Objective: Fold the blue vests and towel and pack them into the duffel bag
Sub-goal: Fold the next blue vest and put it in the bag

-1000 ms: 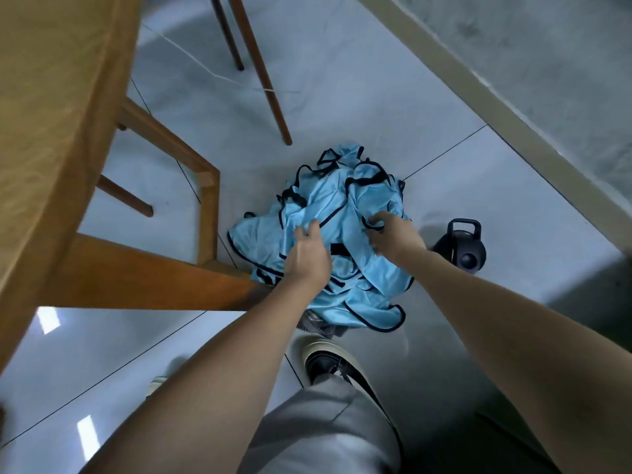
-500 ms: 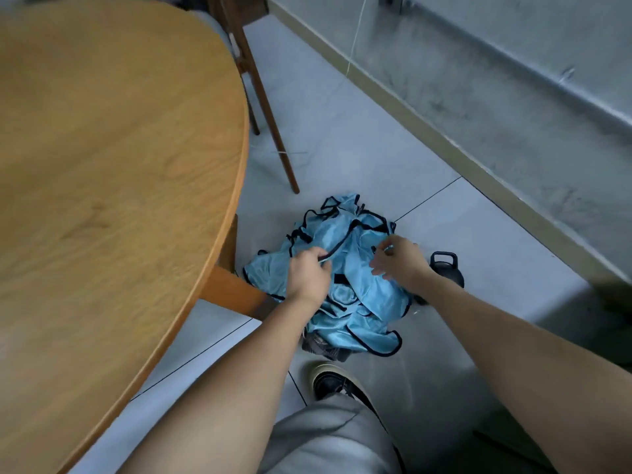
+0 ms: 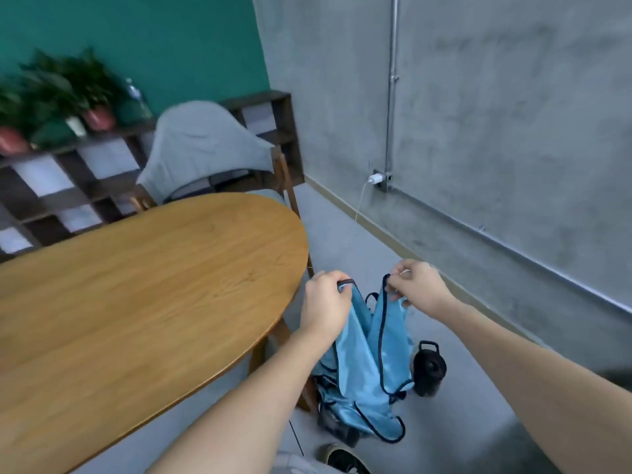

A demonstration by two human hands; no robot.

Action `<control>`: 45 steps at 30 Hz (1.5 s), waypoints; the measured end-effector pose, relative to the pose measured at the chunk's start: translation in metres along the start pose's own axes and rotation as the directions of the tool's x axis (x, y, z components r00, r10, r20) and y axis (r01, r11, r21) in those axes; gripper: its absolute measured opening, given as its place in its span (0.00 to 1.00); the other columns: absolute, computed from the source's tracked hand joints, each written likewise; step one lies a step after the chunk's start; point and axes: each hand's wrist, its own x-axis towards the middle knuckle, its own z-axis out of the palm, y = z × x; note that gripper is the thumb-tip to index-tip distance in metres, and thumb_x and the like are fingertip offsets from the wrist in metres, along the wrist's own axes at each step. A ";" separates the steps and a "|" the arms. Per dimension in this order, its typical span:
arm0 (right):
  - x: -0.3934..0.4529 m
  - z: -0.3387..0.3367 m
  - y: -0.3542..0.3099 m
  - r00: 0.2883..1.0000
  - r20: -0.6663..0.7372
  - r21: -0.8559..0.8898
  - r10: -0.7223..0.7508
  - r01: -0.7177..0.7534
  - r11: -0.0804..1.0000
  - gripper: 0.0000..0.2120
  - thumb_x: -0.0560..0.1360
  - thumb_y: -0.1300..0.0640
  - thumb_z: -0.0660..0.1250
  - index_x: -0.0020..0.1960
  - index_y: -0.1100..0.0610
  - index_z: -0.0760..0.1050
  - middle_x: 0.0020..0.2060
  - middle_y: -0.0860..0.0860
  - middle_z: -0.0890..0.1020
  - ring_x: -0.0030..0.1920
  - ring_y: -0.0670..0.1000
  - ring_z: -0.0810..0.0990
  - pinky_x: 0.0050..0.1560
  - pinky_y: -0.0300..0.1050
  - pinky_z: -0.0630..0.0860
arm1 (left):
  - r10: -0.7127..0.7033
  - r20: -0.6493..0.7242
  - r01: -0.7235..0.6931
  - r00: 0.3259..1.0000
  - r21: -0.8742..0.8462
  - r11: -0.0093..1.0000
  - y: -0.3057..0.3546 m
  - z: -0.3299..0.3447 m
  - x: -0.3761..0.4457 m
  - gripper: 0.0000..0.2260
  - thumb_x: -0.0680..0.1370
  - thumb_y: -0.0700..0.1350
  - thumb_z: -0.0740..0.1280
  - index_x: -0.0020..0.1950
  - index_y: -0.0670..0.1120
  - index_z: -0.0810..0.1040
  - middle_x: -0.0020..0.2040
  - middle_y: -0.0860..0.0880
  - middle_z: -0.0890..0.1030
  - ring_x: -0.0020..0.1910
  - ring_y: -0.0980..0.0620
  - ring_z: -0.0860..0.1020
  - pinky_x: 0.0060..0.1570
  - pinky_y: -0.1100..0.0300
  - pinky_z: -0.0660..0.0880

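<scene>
Lifting one vest (image 3: 371, 350) off the floor heap, left hand (image 3: 325, 304) and right hand (image 3: 419, 285) pinch its straps at 12 o'clock, ready for folding

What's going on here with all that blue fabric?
A person is lifting a blue vest off the floor beside a wooden table. The left hand grips one shoulder strap and the right hand pinches the other, so the vest hangs between them. Its lower part still trails into a pile of blue cloth on the floor. A black bottle stands just beside the pile. Nothing looks folded yet, and no duffel bag is in view.
</scene>
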 end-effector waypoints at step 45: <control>-0.097 0.158 -0.426 0.773 0.188 -0.111 -0.605 0.629 0.769 0.04 0.78 0.58 0.64 0.47 0.56 0.77 0.40 0.52 0.86 0.42 0.54 0.86 0.36 0.51 0.84 | 0.083 -0.485 0.126 0.871 0.384 0.915 0.009 -0.529 -0.038 0.04 0.79 0.52 0.69 0.47 0.53 0.81 0.44 0.54 0.82 0.46 0.52 0.80 0.44 0.52 0.80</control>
